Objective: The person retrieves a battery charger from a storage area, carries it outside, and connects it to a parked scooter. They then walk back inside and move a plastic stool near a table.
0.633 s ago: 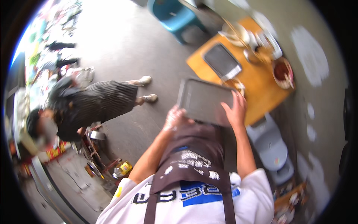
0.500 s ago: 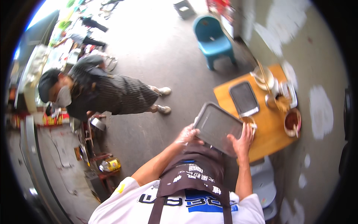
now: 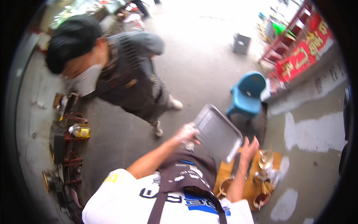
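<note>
A grey rectangular metal tray (image 3: pixel 218 131) is held tilted in front of my apron. My left hand (image 3: pixel 187 134), in a thin clear glove, grips its left edge. Close by the tray's right corner is my right hand (image 3: pixel 249 150), its fingers apart and raised; it seems to be off the rim. Beneath my right forearm stands a wooden table (image 3: pixel 223 170), with a second dark tray (image 3: pixel 235 166) partly hidden by that arm.
Bowls (image 3: pixel 266 159) and other containers crowd the table. A blue plastic chair (image 3: pixel 248 95) stands beyond it, along the right wall. At left, a person in a dark apron (image 3: pixel 130 89) is close by. A rack (image 3: pixel 72 164) with a yellow-labelled bottle (image 3: pixel 80 130) lines the left side.
My view has swung right, away from the table. My right hand has come off the tray's surface and opened, while the left keeps its grip. The other person appears nearer.
</note>
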Demonstrator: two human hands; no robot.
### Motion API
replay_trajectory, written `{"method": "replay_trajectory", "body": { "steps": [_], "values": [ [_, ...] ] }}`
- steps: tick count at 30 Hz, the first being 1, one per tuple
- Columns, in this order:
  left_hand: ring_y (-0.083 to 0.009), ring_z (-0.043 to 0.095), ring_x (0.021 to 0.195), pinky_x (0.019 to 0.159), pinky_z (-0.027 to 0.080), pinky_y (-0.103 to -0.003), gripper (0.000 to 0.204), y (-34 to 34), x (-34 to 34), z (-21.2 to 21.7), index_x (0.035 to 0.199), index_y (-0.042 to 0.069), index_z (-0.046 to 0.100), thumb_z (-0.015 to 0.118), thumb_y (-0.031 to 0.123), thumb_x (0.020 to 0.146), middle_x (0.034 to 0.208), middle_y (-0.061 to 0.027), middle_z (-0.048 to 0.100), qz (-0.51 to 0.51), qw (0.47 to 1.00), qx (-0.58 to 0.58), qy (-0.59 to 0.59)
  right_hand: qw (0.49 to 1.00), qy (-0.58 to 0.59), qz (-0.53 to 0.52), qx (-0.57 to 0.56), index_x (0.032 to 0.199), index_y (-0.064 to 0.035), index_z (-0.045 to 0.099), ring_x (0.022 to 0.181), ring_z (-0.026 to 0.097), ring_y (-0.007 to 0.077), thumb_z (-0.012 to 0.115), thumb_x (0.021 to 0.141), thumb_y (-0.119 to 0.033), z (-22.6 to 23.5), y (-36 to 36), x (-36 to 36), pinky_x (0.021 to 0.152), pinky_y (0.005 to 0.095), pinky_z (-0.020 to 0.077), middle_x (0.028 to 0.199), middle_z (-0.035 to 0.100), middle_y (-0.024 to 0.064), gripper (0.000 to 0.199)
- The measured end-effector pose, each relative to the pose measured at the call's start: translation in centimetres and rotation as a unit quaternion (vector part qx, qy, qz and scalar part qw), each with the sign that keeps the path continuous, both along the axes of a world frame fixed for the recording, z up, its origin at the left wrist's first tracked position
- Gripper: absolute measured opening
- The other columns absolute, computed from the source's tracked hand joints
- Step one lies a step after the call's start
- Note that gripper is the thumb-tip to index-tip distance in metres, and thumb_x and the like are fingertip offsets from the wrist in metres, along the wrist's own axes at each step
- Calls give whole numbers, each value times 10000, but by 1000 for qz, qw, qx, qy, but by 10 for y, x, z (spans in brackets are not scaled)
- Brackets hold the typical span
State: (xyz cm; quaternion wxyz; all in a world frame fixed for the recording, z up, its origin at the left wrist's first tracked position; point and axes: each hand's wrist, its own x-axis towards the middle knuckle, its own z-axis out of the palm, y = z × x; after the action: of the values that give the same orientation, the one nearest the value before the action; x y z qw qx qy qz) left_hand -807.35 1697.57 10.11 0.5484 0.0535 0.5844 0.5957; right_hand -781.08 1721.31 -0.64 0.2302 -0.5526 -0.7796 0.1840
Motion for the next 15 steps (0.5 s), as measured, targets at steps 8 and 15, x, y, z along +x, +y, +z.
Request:
{"method": "replay_trajectory", "body": {
  "steps": [8, 15],
  "values": [
    [-253, 683, 916, 776, 637, -406, 298, 89, -156, -24, 1271, 3, 453, 464, 61, 979, 1060, -117, 620, 133, 989, 60, 14, 970, 54, 239, 6, 1380, -18, 494, 1274, 479, 358, 788, 791, -406, 68, 50, -218, 1089, 454, 368, 1354, 523, 189, 763],
    [-228, 688, 902, 783, 634, -408, 294, 192, -246, -3, 1263, -16, 457, 490, 86, 989, 1092, -129, 629, 173, 983, 37, 54, 938, 55, 344, -4, 1445, -35, 419, 1420, 308, 388, 804, 731, -497, 62, 142, -409, 1159, 527, 259, 1503, 378, 181, 934]
  ]
}}
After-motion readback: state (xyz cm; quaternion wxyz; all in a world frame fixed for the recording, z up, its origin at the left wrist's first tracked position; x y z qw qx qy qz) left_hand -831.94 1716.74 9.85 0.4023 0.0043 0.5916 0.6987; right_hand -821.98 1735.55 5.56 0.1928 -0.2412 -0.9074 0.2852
